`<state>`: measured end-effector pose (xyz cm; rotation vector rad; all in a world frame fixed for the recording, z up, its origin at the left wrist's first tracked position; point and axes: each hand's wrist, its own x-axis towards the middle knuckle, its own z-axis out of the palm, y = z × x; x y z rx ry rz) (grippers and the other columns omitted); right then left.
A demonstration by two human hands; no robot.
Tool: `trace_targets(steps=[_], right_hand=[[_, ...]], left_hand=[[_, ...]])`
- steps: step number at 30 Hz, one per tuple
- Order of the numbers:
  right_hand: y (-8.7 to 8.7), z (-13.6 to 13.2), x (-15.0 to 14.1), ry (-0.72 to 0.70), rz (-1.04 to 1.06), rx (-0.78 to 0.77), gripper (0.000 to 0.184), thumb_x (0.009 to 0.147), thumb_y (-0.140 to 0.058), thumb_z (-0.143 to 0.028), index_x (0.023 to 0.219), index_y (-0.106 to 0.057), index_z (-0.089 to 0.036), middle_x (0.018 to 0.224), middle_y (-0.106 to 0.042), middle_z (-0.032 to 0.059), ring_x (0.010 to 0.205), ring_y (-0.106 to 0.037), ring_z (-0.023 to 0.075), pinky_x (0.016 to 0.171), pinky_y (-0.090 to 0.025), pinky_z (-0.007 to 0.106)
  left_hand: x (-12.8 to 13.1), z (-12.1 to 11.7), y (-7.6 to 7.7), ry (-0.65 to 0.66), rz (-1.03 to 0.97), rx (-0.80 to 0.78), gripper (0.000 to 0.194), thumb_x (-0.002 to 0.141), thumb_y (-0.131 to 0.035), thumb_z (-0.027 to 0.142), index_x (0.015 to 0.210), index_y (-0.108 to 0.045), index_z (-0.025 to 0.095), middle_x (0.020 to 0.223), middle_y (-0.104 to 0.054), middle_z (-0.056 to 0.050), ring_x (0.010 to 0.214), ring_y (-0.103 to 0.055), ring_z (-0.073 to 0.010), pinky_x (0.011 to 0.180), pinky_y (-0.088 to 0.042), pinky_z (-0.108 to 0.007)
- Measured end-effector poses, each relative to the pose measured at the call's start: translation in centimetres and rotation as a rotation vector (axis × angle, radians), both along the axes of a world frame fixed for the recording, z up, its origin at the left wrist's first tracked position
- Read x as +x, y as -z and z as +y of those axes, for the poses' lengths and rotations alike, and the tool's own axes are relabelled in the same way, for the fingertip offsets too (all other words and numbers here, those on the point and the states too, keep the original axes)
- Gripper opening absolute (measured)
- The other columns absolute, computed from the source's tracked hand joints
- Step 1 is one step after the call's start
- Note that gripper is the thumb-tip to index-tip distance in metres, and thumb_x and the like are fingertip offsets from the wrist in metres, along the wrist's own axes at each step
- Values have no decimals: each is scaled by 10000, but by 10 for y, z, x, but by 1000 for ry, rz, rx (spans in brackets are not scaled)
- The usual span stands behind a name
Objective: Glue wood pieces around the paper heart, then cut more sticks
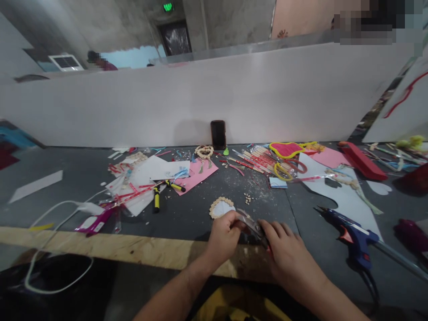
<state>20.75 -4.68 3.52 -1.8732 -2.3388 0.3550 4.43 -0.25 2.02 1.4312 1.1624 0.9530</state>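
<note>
My left hand (224,235) is closed at the near edge of the dark table, its fingertips pinched on something small I cannot make out, right at the jaws of a metal cutting tool (250,225). My right hand (284,252) is wrapped round the handles of that tool. Just beyond the hands lies a white heart-shaped piece (222,207) edged with small wooden bits. A few loose wooden bits (247,197) lie past it.
A blue glue gun (351,236) lies at right with its cord trailing. Yellow-handled pliers (156,198), pink paper (197,174), wooden sticks (257,161) and a dark phone (218,133) leaning on the white partition (200,96) fill the back. A white cable (56,240) loops at left.
</note>
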Motion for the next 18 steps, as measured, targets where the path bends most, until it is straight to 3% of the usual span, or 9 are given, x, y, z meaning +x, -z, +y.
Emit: trace_targets(steps=[3,6,9,12,14,18], right_hand=[[6,-5,1,-48,-3,51,524,729,-405,-110,1251,-434,-127,1151,-536,135,1013,-451,280,856,-375,447],[5,-8,2,-101,21,95,540,703,-414,-91,1241,-442,-115,1144,-537,132,999,-454,263,872,-382,421],[2,-10,1,-142,46,124,536,689,-409,-71,1222,-454,-106,1122,-540,126,983,-457,247,874,-392,388],[1,-10,-1,-144,56,100,522,681,-401,-57,1199,-460,-89,1097,-545,129,979,-464,237,869,-399,368],[2,-8,-2,-118,41,59,498,688,-388,-51,1177,-470,-85,1072,-555,134,960,-482,236,849,-408,371],[1,-4,-3,-96,36,-6,451,715,-368,-46,1149,-481,-96,1045,-568,139,937,-510,235,842,-401,383]], left_hand=[[-3,3,-2,122,-196,-231,98,720,-551,227,717,-573,132,572,-577,0,470,-471,-75,432,-303,-170],[-10,7,-6,289,-371,-500,228,662,-650,313,752,-568,120,529,-560,9,371,-408,-39,351,-150,-159],[-17,12,-9,399,-411,-608,288,616,-708,324,752,-577,107,501,-565,7,326,-339,-10,343,-89,-160],[-19,13,-7,429,-411,-608,304,651,-686,353,791,-580,104,491,-583,0,296,-248,7,340,-81,-160],[-15,12,-4,375,-389,-564,291,680,-657,366,784,-569,108,480,-579,6,285,-216,8,335,-92,-162],[-3,7,1,170,-257,-336,228,729,-592,346,718,-555,121,503,-561,13,352,-381,-32,382,-249,-156]])
